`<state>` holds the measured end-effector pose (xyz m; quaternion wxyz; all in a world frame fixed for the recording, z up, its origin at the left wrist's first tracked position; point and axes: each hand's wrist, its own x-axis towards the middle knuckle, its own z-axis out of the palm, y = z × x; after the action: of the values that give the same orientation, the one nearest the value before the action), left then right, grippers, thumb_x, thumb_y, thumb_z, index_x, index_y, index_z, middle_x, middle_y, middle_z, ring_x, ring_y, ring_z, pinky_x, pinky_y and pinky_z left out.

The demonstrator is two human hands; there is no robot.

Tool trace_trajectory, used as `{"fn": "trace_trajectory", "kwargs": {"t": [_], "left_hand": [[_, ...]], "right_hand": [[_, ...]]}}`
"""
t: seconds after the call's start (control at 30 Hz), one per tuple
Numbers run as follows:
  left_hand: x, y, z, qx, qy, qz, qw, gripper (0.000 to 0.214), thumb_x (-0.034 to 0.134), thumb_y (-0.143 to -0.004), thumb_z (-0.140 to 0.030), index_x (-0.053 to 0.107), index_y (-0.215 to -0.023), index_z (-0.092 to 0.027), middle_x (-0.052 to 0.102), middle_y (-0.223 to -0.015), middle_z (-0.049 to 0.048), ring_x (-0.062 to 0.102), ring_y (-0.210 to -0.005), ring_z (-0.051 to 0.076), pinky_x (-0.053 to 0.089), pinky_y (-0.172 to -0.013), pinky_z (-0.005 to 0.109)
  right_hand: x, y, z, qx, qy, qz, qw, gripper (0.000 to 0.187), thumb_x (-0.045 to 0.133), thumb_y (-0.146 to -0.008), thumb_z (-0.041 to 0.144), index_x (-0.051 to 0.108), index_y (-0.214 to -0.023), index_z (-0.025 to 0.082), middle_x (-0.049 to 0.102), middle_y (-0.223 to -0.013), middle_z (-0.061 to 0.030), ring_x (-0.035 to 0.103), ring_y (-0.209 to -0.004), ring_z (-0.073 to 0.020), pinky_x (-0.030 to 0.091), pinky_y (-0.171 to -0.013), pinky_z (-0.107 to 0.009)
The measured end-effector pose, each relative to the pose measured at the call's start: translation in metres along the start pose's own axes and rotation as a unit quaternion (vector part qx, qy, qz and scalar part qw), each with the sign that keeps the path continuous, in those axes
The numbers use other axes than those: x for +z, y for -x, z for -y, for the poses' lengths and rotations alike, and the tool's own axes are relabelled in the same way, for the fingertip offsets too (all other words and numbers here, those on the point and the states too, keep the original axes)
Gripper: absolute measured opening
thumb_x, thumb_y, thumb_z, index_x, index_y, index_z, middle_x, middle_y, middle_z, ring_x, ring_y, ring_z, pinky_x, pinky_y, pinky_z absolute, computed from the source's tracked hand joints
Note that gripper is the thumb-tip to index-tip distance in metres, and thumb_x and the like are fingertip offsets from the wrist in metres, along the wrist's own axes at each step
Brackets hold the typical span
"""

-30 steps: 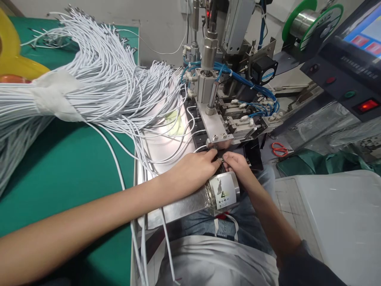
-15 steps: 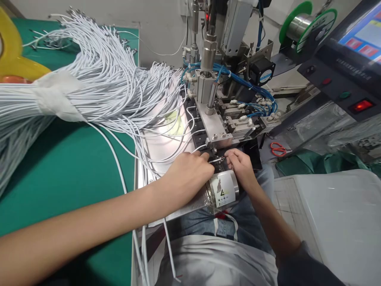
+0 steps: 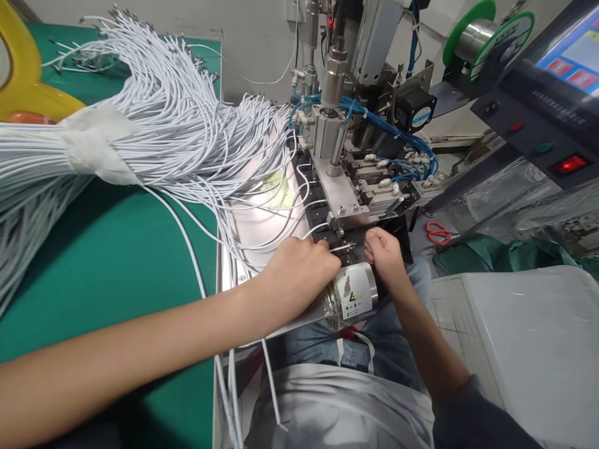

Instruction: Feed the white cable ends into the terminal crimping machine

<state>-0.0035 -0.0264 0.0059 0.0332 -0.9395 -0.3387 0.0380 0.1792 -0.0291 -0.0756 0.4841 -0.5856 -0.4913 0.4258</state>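
Note:
My left hand (image 3: 306,271) is closed on a white cable (image 3: 339,248) whose stripped end lies across the black fixture of the machine. Its fingertips are mostly hidden behind the back of the hand. Just right of the cable's end, my right hand (image 3: 384,252) is curled shut and apart from the cable; whether anything small is inside it is hidden. Above both hands stands the soldering machine's metal head (image 3: 344,206). Below them sits a metal cylinder with a white label (image 3: 355,293). Several other white cables run into the black rail (image 3: 314,212) behind my left hand.
A large bundle of white cables (image 3: 178,149), wrapped with white tape (image 3: 100,143), lies on the green mat (image 3: 154,249). A yellow tape dispenser (image 3: 28,81) is at the left. Solder spool (image 3: 482,40), control box (image 3: 538,112), red scissors (image 3: 438,233) and a white stool (image 3: 528,337) are on the right.
My right hand has moved away from the cable's end, a little to the right and up, and its fingers have curled in. My left hand stays on the cable. The view has shifted slightly.

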Motion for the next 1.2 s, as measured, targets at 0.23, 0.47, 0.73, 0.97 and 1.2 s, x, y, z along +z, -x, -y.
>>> {"fn": "trace_trajectory", "kwargs": {"t": [0.23,0.47,0.73,0.97,1.2], "left_hand": [[0.006,-0.001,0.006,-0.061,0.025,-0.034,0.997,0.021,0.046,-0.077,-0.003,0.065,-0.078,-0.012,0.061,-0.062,0.0091,0.062,-0.065,0.024,0.037,-0.053,0.03],[-0.001,-0.005,0.003,-0.046,0.06,-0.041,0.996,0.022,0.044,-0.081,-0.007,0.065,-0.08,-0.013,0.063,-0.074,0.0096,0.062,-0.074,0.023,0.041,-0.058,0.032],[0.003,0.002,-0.011,0.154,0.31,-0.195,0.918,0.031,0.039,-0.094,-0.031,0.058,-0.109,-0.012,0.063,-0.1,0.0102,0.058,-0.094,0.015,0.045,-0.084,0.026],[0.019,-0.009,0.006,0.127,0.411,-0.249,0.868,0.022,0.04,-0.091,-0.018,0.061,-0.086,-0.014,0.061,-0.076,0.0053,0.056,-0.071,0.011,0.045,-0.064,0.021],[0.019,-0.009,0.006,0.126,0.432,-0.285,0.847,0.015,0.044,-0.089,-0.014,0.058,-0.084,-0.014,0.06,-0.076,0.004,0.054,-0.069,0.01,0.045,-0.063,0.019]], "right_hand": [[0.014,0.102,0.041,-0.118,0.123,-0.095,0.981,0.018,0.049,-0.086,0.029,0.059,-0.075,0.02,0.053,-0.059,0.0008,0.046,-0.051,-0.0116,0.036,-0.051,-0.026],[0.069,0.143,0.031,-0.009,0.191,0.288,0.938,0.027,0.044,-0.089,0.027,0.06,-0.068,0.02,0.058,-0.055,0.0009,0.051,-0.051,-0.0129,0.034,-0.051,-0.025],[-0.001,0.093,0.047,-0.114,0.114,0.01,0.987,0.003,0.062,-0.078,0.024,0.064,-0.076,0.022,0.063,-0.068,-0.001,0.056,-0.06,-0.0154,0.043,-0.055,-0.026],[0.001,0.056,0.049,-0.126,-0.05,-0.061,0.989,0.025,0.066,-0.074,0.028,0.056,-0.096,0.023,0.059,-0.069,0.002,0.053,-0.052,-0.0105,0.043,-0.047,-0.024],[0.004,0.048,0.046,-0.091,-0.186,0.026,0.978,0.027,0.069,-0.073,0.032,0.055,-0.093,0.023,0.058,-0.064,0.0041,0.054,-0.05,-0.01,0.044,-0.048,-0.023]]}}
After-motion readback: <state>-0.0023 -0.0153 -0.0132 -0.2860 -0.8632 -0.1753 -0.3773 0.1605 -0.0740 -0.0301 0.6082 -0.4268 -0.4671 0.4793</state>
